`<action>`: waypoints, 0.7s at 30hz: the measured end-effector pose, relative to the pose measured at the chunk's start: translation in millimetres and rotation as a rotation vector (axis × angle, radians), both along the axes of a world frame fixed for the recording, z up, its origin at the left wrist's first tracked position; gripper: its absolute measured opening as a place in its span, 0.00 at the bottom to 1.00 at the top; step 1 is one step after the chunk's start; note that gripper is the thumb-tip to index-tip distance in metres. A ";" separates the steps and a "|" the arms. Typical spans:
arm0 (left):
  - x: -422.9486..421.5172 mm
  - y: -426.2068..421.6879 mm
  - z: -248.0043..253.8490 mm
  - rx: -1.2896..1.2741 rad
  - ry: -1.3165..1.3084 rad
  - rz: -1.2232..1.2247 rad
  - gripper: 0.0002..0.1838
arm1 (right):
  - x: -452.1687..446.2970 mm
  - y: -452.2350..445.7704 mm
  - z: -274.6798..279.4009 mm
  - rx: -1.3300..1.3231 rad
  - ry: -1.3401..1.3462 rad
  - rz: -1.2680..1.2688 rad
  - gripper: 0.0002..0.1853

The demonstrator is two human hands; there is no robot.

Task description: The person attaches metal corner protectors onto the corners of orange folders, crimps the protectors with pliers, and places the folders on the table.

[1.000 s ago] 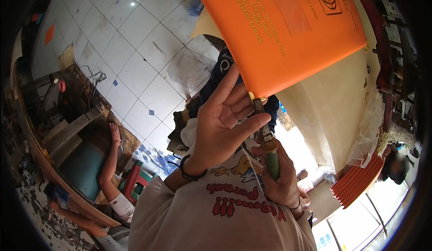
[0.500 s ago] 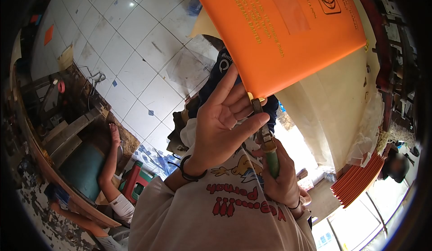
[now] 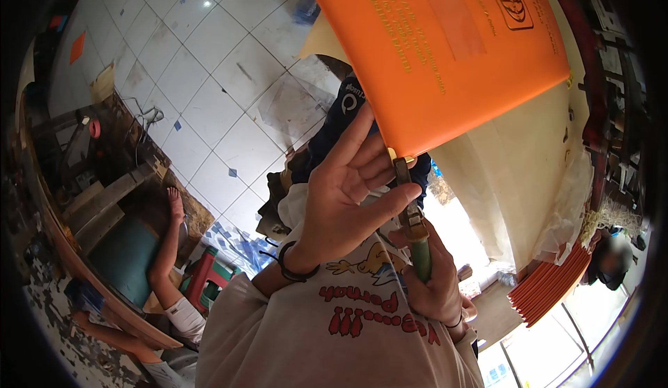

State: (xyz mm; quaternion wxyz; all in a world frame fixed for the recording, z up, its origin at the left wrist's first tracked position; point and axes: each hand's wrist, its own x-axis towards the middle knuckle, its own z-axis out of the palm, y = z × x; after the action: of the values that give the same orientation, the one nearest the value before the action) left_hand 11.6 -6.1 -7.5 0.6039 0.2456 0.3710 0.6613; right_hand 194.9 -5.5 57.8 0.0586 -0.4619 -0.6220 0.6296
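Observation:
An orange folder (image 3: 473, 61) with gold print is held up in front of me, its near corner pointing down toward my hands. On that corner sits a small gold-coloured metal corner piece (image 3: 392, 153). My right hand (image 3: 438, 276) is wrapped round the green handle of a pair of pliers (image 3: 412, 224), whose jaws meet the corner piece. My left hand (image 3: 344, 189) has its palm showing and its fingers stretched out behind the folder's edge, the fingertips partly hidden. Its thumb lies beside the pliers' jaws.
A stack of orange folders (image 3: 550, 287) lies at the right, beside a pale covered surface (image 3: 515, 172). At left, another person's arm (image 3: 165, 256) and foot show near a wooden bench (image 3: 104, 200). White floor tiles (image 3: 229, 54) carry a plastic sheet (image 3: 292, 106).
The view has shifted slightly, and the folder sits a little lower and further right. Both hands keep nearly the same pose, with the pliers still at the folder's corner.

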 end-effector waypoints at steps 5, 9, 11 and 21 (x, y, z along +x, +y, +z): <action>-0.2 0.3 0.1 0.008 -0.012 -0.002 0.50 | 0.5 -0.1 1.0 -0.002 -0.007 0.012 0.27; -0.4 -0.1 0.1 0.014 -0.010 -0.005 0.50 | 0.5 0.2 1.6 -0.006 0.014 0.012 0.28; -1.1 0.3 0.7 0.017 -0.007 -0.008 0.50 | 1.6 -0.4 0.4 -0.010 0.021 0.009 0.28; -0.6 -1.7 -0.4 0.004 -0.019 0.003 0.48 | 3.7 -3.0 -3.1 0.004 0.017 0.015 0.29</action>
State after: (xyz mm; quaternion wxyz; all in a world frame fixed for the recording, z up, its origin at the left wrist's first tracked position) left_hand 11.1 -7.8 -7.9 0.6060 0.2398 0.3642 0.6653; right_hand 198.6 -8.5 54.7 0.0600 -0.4517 -0.6262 0.6326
